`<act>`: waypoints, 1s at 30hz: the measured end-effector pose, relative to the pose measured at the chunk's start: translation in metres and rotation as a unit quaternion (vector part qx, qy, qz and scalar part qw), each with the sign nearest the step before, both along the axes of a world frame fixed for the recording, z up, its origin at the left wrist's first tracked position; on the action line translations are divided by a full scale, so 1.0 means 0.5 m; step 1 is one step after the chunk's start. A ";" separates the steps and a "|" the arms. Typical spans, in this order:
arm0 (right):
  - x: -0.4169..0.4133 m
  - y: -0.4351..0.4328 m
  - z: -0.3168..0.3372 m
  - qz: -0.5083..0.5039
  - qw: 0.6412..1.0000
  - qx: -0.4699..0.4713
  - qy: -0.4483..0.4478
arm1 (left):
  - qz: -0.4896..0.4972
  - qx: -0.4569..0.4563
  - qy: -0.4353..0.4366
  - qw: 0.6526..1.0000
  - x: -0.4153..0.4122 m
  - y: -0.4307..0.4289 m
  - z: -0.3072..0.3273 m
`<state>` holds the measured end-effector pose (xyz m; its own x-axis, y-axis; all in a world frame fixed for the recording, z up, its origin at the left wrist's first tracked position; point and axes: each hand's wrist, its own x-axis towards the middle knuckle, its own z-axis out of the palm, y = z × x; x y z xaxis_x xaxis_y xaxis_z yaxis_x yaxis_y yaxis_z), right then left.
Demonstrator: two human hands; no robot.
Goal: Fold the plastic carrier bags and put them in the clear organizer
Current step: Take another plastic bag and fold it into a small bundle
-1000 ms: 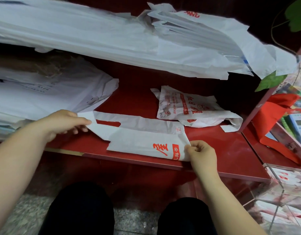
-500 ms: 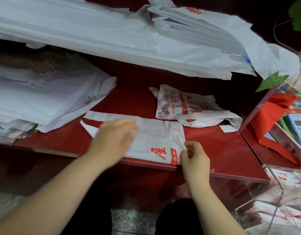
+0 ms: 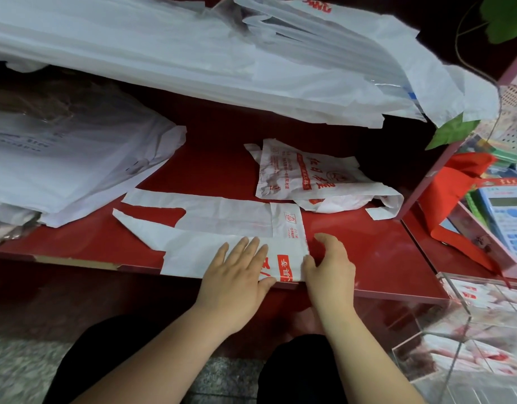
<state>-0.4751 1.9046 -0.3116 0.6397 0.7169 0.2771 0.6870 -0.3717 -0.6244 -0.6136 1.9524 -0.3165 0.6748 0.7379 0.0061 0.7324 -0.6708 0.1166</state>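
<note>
Pressing flat on a bag (image 3: 222, 220), the left hand (image 3: 237, 275) lies low in the middle of the head view. Its fingers (image 3: 251, 246) are straight and close together, over the red print near the bag's right end. The right hand (image 3: 330, 266) sits just beside it at the bag's right edge. Its fingers (image 3: 328, 243) are curled and its thumb touches that edge, but I cannot tell whether it pinches the plastic or only rests there.

The bag lies lengthwise on the red counter (image 3: 368, 243), along its near edge. Its handles point to the left of the frame, and it looks folded into a long strip. Judging from that, the long fold is made and the short folds from the right end are yet to come.

A second bag (image 3: 304, 176), crumpled and printed in red, waits on the counter just behind, right of centre. It is not yet folded. The organizer (image 3: 444, 330) stands at the lower right, well apart from the hands. White shapes with red print show through its walls, likely bags already put away.

White stacks fill the upper frame (image 3: 193, 53) and the left (image 3: 62, 158). Whether they belong to the job I cannot tell. So at least two bags are left, and perhaps many more.
</note>
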 end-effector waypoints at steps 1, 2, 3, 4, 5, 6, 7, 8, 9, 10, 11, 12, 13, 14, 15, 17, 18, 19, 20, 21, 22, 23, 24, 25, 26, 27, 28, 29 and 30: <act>-0.001 -0.002 -0.001 -0.001 0.999 0.009 -0.038 | -0.001 0.008 -0.002 1.000 0.000 0.001 -0.003; -0.004 -0.003 -0.004 0.020 0.996 0.026 -0.082 | -0.004 0.011 -0.006 1.000 0.000 0.001 -0.006; -0.008 -0.002 -0.009 0.062 0.990 0.039 -0.122 | -0.005 0.011 -0.007 1.000 0.001 0.001 -0.007; -0.010 -0.003 -0.020 0.111 0.980 0.041 -0.160 | -0.005 0.013 -0.004 1.000 0.002 0.001 -0.009; -0.011 -0.003 -0.031 0.156 0.969 0.030 -0.191 | -0.005 0.010 -0.005 1.000 0.003 0.001 -0.012; -0.010 -0.003 -0.037 0.189 0.959 0.010 -0.209 | -0.006 0.008 -0.008 1.000 0.003 0.001 -0.015; -0.008 -0.002 -0.039 0.208 0.953 -0.009 -0.222 | -0.004 0.007 -0.007 1.000 0.002 0.001 -0.013; -0.004 -0.002 -0.037 0.217 0.948 -0.025 -0.230 | 0.002 0.004 -0.002 1.000 -0.001 0.004 -0.014; 0.000 -0.002 -0.036 0.219 0.946 -0.039 -0.236 | 0.015 0.002 0.000 1.000 -0.007 0.007 -0.011; 0.003 -0.004 -0.035 0.219 0.944 -0.048 -0.240 | 0.030 -0.002 0.000 1.000 -0.017 0.012 -0.008; 0.005 -0.006 -0.033 0.220 0.945 -0.056 -0.238 | 0.052 -0.009 0.005 0.999 -0.033 0.019 -0.003; 0.007 -0.008 -0.032 0.220 0.946 -0.061 -0.230 | 0.080 -0.011 0.006 0.997 -0.053 0.032 0.001; 0.009 -0.008 -0.031 0.220 0.947 -0.064 -0.225 | 0.113 -0.013 0.009 0.993 -0.077 0.048 0.007; 0.010 -0.009 -0.030 0.217 0.947 -0.062 -0.228 | 0.145 -0.016 0.007 0.989 -0.103 0.070 0.013; 0.009 -0.008 -0.030 0.214 0.946 -0.060 -0.234 | 0.172 -0.018 0.006 0.985 -0.129 0.091 0.019; 0.008 -0.008 -0.031 0.210 0.945 -0.061 -0.245 | 0.199 -0.023 0.013 0.980 -0.176 0.130 0.029; 0.007 -0.008 -0.031 0.206 0.944 -0.065 -0.248 | 0.202 -0.033 0.022 0.979 -0.194 0.143 0.034; 0.007 -0.009 -0.031 0.202 0.944 -0.068 -0.253 | 0.205 -0.045 0.037 0.977 -0.209 0.152 0.041; 0.006 -0.007 -0.032 0.197 0.942 -0.068 -0.262 | 0.207 -0.045 0.050 0.976 -0.224 0.159 0.044; 0.007 -0.008 -0.033 0.194 0.941 -0.073 -0.266 | 0.215 -0.035 0.064 0.974 -0.235 0.163 0.043; 0.006 -0.009 -0.033 0.192 0.941 -0.083 -0.266 | 0.225 -0.015 0.065 0.972 -0.241 0.165 0.045; 0.006 -0.009 -0.035 0.192 0.939 -0.089 -0.269 | 0.240 0.002 0.051 0.969 -0.244 0.162 0.047; 0.007 -0.009 -0.035 0.192 0.938 -0.092 -0.272 | 0.250 0.019 0.008 0.968 -0.241 0.157 0.047; 0.007 -0.009 -0.033 0.197 0.939 -0.095 -0.265 | 0.238 0.048 -0.048 0.969 -0.230 0.144 0.046; 0.005 -0.009 -0.033 0.202 0.943 -0.097 -0.248 | 0.195 0.087 -0.105 0.971 -0.210 0.126 0.040; 0.003 -0.009 -0.032 0.205 0.945 -0.101 -0.233 | 0.131 0.126 -0.159 0.970 -0.181 0.105 0.041; 0.002 -0.008 -0.034 0.205 0.946 -0.104 -0.228 | 0.058 0.138 -0.182 0.972 -0.147 0.074 0.047; 0.000 -0.010 -0.033 0.211 0.945 -0.104 -0.229 | -0.004 0.135 -0.186 0.973 -0.107 0.043 0.046; -0.004 -0.009 -0.034 0.217 0.944 -0.091 -0.232 | -0.037 0.078 -0.164 0.983 -0.071 0.015 0.049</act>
<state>-0.4770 1.8999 -0.3286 0.1150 0.9466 0.3011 0.9829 -0.0646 -0.1724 -0.6492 1.9598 -0.2922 0.6695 0.6597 0.3414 0.6216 -0.7492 0.2287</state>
